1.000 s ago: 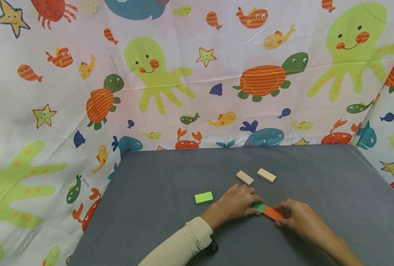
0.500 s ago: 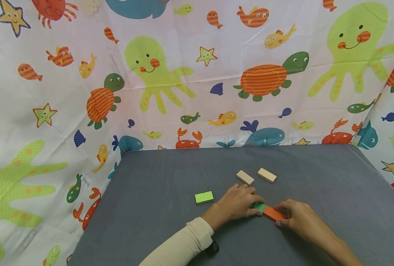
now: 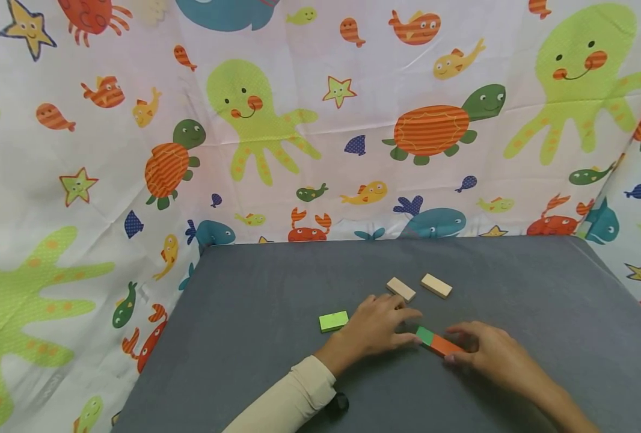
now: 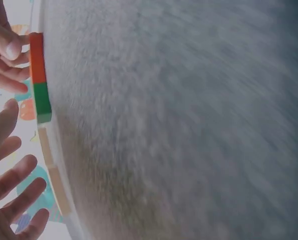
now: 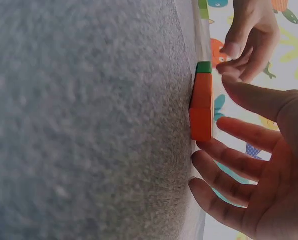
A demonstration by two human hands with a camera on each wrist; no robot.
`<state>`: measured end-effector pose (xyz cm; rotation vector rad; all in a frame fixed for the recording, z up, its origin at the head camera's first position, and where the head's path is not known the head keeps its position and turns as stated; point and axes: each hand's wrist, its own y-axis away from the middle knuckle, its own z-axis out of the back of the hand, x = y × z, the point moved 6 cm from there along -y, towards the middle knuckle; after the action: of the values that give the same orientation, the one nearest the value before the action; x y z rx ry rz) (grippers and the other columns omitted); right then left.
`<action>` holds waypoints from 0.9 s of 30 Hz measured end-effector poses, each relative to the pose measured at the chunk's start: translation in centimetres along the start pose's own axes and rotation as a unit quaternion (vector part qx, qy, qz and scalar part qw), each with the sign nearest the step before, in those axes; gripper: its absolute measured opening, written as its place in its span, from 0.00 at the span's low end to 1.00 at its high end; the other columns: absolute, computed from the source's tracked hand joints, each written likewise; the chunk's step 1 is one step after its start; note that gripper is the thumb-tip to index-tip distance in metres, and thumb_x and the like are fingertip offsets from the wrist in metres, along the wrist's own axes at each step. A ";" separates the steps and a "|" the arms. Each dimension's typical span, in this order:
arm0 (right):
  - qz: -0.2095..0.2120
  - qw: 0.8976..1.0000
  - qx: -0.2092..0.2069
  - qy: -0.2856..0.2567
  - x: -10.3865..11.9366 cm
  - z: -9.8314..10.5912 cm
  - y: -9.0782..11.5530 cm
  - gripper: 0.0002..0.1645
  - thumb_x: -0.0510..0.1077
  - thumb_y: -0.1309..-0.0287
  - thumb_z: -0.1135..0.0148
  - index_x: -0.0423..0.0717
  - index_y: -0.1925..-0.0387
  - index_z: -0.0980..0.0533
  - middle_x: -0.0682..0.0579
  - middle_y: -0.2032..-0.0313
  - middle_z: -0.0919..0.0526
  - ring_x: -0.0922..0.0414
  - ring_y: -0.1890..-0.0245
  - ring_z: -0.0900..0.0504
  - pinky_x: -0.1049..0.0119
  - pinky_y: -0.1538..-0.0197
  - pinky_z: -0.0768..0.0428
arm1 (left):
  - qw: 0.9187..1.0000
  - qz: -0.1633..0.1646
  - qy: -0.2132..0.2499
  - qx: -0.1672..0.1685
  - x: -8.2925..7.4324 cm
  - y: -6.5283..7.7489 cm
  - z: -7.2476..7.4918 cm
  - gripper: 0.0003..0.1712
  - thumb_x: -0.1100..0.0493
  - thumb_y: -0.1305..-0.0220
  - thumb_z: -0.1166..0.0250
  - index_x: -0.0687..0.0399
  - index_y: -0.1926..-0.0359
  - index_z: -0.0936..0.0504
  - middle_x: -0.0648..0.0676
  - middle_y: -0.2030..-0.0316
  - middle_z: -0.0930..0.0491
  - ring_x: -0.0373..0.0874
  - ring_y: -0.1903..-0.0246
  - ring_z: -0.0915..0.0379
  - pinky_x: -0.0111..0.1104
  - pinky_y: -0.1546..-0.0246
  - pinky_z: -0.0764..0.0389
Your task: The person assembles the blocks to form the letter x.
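A green block [image 3: 424, 335] and an orange block [image 3: 445, 346] lie end to end in one slanting row on the grey table. Just left of the green end is my left hand [image 3: 377, 325], its fingers spread in the left wrist view and holding nothing. My right hand [image 3: 490, 355] is around the right end of the orange block; in the right wrist view its fingers are loosely bent and spread, with a gap between thumb and block. Whether a fingertip still touches the orange block I cannot tell.
Two plain wooden blocks, one left [image 3: 401, 289] and one right [image 3: 436, 285], lie beyond my left hand. A lime green block [image 3: 334, 322] lies to its left. A curtain [image 3: 320, 120] printed with sea animals stands behind the grey table [image 3: 266, 282].
My left hand has let go of the green block and drawn back slightly left. My right hand's fingers have loosened from the orange block. The blocks stay in their row.
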<state>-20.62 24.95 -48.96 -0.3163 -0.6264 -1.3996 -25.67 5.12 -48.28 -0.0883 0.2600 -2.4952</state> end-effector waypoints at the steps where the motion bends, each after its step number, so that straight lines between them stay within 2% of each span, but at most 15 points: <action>1: 0.003 1.000 0.000 -0.003 0.0 0.0 0.0 0.35 0.58 0.47 0.18 0.47 0.42 0.16 0.55 0.58 0.12 0.60 0.66 0.20 0.58 0.63 0.23 | 1.000 0.006 0.003 -0.004 0.3 0.3 0.2 0.31 0.28 0.29 0.37 0.30 0.32 0.18 0.43 0.47 0.18 0.36 0.52 0.22 0.30 0.56 0.26; 9: 0.023 0.999 0.008 -0.046 0.2 0.2 -0.6 0.31 0.57 0.43 0.20 0.50 0.41 0.15 0.53 0.52 0.11 0.60 0.59 0.16 0.61 0.60 0.20 | 0.998 0.051 0.033 -0.025 2.3 2.6 1.4 0.28 0.33 0.27 0.36 0.33 0.32 0.17 0.44 0.46 0.17 0.38 0.49 0.21 0.33 0.53 0.23; 14: 0.057 0.997 0.005 -0.050 0.3 0.5 -0.9 0.28 0.53 0.42 0.20 0.50 0.42 0.14 0.52 0.52 0.11 0.59 0.59 0.16 0.60 0.58 0.20 | 0.995 0.077 0.054 -0.033 3.3 3.8 2.0 0.24 0.40 0.26 0.33 0.36 0.33 0.16 0.45 0.45 0.18 0.40 0.46 0.21 0.35 0.51 0.22; 22: 0.075 0.996 0.013 -0.050 0.5 0.5 -1.2 0.26 0.52 0.42 0.21 0.54 0.42 0.14 0.54 0.50 0.13 0.59 0.58 0.19 0.61 0.57 0.21 | 0.990 0.121 0.068 -0.019 5.0 5.7 2.2 0.26 0.42 0.26 0.33 0.38 0.31 0.18 0.47 0.42 0.19 0.42 0.42 0.22 0.39 0.46 0.22; 27: 0.079 0.996 0.015 -0.049 0.6 0.5 -1.4 0.26 0.52 0.41 0.21 0.54 0.41 0.14 0.52 0.48 0.14 0.56 0.56 0.21 0.58 0.55 0.21 | 0.986 0.138 0.084 -0.026 6.0 6.7 2.4 0.25 0.43 0.25 0.33 0.40 0.31 0.18 0.48 0.42 0.19 0.44 0.42 0.22 0.42 0.44 0.22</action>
<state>-22.10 24.52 -48.45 -0.4038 -0.6882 -1.2267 -26.29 -4.08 -47.34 0.1293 0.3794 -2.2213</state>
